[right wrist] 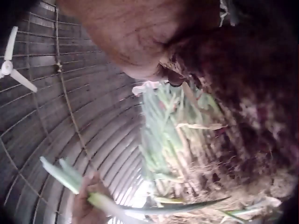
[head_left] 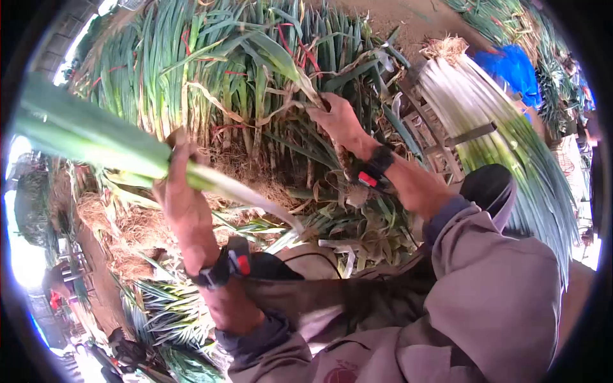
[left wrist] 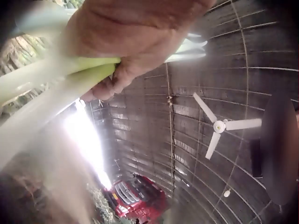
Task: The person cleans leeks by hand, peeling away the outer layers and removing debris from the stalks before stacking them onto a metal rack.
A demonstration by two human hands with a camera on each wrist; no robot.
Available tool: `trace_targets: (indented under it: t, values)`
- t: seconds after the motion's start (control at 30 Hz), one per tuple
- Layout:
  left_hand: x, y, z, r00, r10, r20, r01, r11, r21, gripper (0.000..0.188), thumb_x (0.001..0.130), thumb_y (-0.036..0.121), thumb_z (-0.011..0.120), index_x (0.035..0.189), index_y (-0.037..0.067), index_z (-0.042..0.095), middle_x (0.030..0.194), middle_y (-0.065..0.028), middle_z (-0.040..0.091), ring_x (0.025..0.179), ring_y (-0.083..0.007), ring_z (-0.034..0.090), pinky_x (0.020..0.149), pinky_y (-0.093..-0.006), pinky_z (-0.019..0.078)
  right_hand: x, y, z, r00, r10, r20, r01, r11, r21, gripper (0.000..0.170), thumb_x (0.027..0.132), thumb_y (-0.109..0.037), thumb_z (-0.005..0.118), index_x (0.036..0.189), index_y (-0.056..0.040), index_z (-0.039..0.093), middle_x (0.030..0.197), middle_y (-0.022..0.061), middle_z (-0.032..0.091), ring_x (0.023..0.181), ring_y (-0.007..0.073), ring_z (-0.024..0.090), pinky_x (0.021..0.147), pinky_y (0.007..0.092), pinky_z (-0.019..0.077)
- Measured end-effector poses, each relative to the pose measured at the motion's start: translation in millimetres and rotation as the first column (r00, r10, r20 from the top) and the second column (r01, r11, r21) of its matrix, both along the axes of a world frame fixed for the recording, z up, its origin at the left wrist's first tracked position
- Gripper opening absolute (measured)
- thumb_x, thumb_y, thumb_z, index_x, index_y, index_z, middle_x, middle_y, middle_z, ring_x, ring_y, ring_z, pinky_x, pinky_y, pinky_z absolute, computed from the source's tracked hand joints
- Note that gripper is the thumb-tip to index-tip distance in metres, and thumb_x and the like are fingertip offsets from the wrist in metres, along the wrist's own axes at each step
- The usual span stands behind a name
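Note:
My left hand [head_left: 182, 198] grips peeled green onions [head_left: 96, 140], their green leaves reaching to the upper left and their white shanks down toward my lap. In the left wrist view the fingers [left wrist: 105, 88] curl round the pale stalks. My right hand [head_left: 345, 124] holds an uncleaned green onion [head_left: 310, 86] with dry brown outer skin; its green leaf rises to the upper left and its lower stalk hangs below the palm. Dark, soil-covered stalk fills the right side of the right wrist view, close by the right hand [right wrist: 135, 42].
Uncleaned green onions [head_left: 242, 89] stand packed in front, some tied with red strips. A cleaned bundle [head_left: 472, 108] lies on a wooden rack [head_left: 434, 134] at right, near a blue plastic bag [head_left: 514, 70]. Roots [head_left: 128, 236] and stripped leaves [head_left: 377, 230] litter the ground.

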State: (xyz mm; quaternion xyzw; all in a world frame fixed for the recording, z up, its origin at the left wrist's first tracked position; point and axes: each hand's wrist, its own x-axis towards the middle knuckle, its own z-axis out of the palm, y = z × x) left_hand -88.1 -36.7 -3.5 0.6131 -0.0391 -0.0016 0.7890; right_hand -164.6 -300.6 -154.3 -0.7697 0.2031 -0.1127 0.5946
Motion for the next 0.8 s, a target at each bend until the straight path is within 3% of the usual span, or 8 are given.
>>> trace_targets:
  t: [0.2, 0.33, 0.37, 0.47, 0.53, 0.67, 0.73, 0.8]
  values:
    - [5.8, -64.7, -17.0, 0.974, -0.102, -0.203, 0.073, 0.987, -0.144, 0.029, 0.080, 0.006, 0.081, 0.104, 0.009, 0.066, 0.097, -0.0109, 0.070, 0.070, -0.0157, 0.063, 0.064, -0.0303, 0.0560, -67.8, 50.0, 63.8, 0.954, -0.020, 0.301, -0.003, 0.997, 0.076, 0.044, 0.096, -0.016, 0.064, 0.134, 0.0027, 0.050, 0.085, -0.0006, 0.059, 0.068, 0.0032, 0.050, 0.057, 0.0215, 0.0423]
    - [6.2, -86.3, -35.8, 0.946, -0.224, -0.235, 0.201, 0.973, -0.118, 0.031, 0.083, 0.018, 0.082, 0.108, 0.007, 0.065, 0.094, -0.0098, 0.070, 0.073, -0.0164, 0.064, 0.063, -0.0310, 0.0565, -109.1, 65.0, 78.8, 0.906, 0.027, 0.422, 0.068, 0.976, -0.208, 0.048, 0.094, -0.013, 0.068, 0.134, 0.0044, 0.047, 0.093, 0.0109, 0.066, 0.081, 0.0105, 0.061, 0.069, 0.0291, 0.0524]
    - [1.8, -89.0, -34.1, 0.924, -0.286, -0.254, 0.259, 0.957, -0.133, 0.033, 0.085, 0.021, 0.081, 0.110, 0.006, 0.065, 0.093, -0.0089, 0.070, 0.073, -0.0163, 0.064, 0.063, -0.0306, 0.0561, -118.6, 65.2, 84.4, 0.930, 0.058, 0.364, 0.025, 0.975, -0.219, 0.050, 0.089, -0.013, 0.070, 0.130, 0.0056, 0.049, 0.107, 0.0282, 0.064, 0.102, 0.0409, 0.068, 0.084, 0.0407, 0.0530]
    - [-8.0, -95.8, -28.2, 0.904, -0.315, -0.288, 0.274, 0.945, -0.177, 0.038, 0.086, 0.025, 0.080, 0.112, 0.003, 0.064, 0.089, -0.0063, 0.067, 0.071, -0.0149, 0.061, 0.063, -0.0290, 0.0531, -138.4, 63.7, 81.8, 0.949, 0.188, 0.253, -0.088, 0.928, -0.361, 0.054, 0.088, -0.014, 0.071, 0.133, 0.0040, 0.047, 0.107, 0.0297, 0.063, 0.102, 0.0465, 0.064, 0.085, 0.0402, 0.0527]
    - [-13.5, -92.5, -23.2, 0.839, -0.518, -0.166, 0.432, 0.820, -0.375, 0.034, 0.086, 0.023, 0.080, 0.108, 0.003, 0.064, 0.083, -0.0033, 0.063, 0.069, -0.0133, 0.058, 0.063, -0.0275, 0.0502, -137.8, 60.4, 71.6, 0.945, 0.196, 0.261, -0.113, 0.946, -0.302, 0.057, 0.090, -0.017, 0.070, 0.136, 0.0043, 0.044, 0.111, 0.0312, 0.062, 0.106, 0.0448, 0.064, 0.088, 0.0394, 0.0522]
    - [-1.8, -80.1, -22.7, 0.869, -0.477, -0.134, 0.410, 0.844, -0.347, 0.031, 0.085, 0.020, 0.081, 0.105, 0.004, 0.063, 0.078, -0.0003, 0.059, 0.067, -0.0119, 0.054, 0.065, -0.0270, 0.0484, -107.0, 50.6, 74.4, 0.909, 0.294, 0.295, -0.262, 0.954, -0.143, 0.057, 0.096, -0.027, 0.066, 0.137, 0.0076, 0.046, 0.114, 0.0250, 0.066, 0.104, 0.0272, 0.068, 0.089, 0.0381, 0.0519]
    - [-3.0, -77.1, -27.9, 0.876, -0.460, -0.146, 0.390, 0.853, -0.347, 0.032, 0.085, 0.020, 0.082, 0.107, 0.004, 0.064, 0.082, -0.0009, 0.061, 0.069, -0.0123, 0.055, 0.066, -0.0278, 0.0487, -78.6, 51.0, 84.3, 0.893, 0.166, 0.419, -0.306, 0.905, 0.294, 0.055, 0.095, -0.031, 0.069, 0.132, 0.0085, 0.054, 0.113, 0.0182, 0.068, 0.099, 0.0202, 0.065, 0.086, 0.0354, 0.0526]
    - [-1.4, -73.8, -25.9, 0.899, -0.416, -0.137, 0.354, 0.875, -0.330, 0.036, 0.083, 0.018, 0.083, 0.110, 0.004, 0.065, 0.089, -0.0023, 0.064, 0.073, -0.0131, 0.057, 0.067, -0.0294, 0.0492, -45.7, 45.1, 107.6, 0.889, 0.209, 0.406, -0.274, 0.956, 0.107, 0.052, 0.094, -0.031, 0.071, 0.126, 0.0082, 0.059, 0.110, 0.0155, 0.069, 0.095, 0.0187, 0.065, 0.084, 0.0335, 0.0528]
